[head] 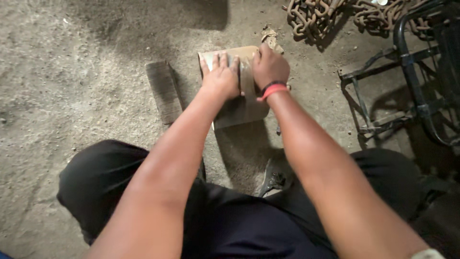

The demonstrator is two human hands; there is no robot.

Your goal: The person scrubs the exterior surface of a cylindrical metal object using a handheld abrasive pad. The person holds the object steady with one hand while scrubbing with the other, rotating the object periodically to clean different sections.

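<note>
A dusty concrete floor [72, 72] fills the view. At the right stands a black metal frame [412, 72], with a heap of rusty chain [311, 17] beyond it. At the centre lies a flat brown board [239, 108] on the floor, between the person's knees and the chain. Just left of it, apart, lies a dark ribbed wooden block [164, 91]. The left hand [220, 76] presses flat on the board, grip released, fingers spread. The right hand [270, 64], with a red and black wristband [273, 89], has its grip clenched at the board's far edge. A crumpled scrap [270, 37] lies just beyond it.
</note>
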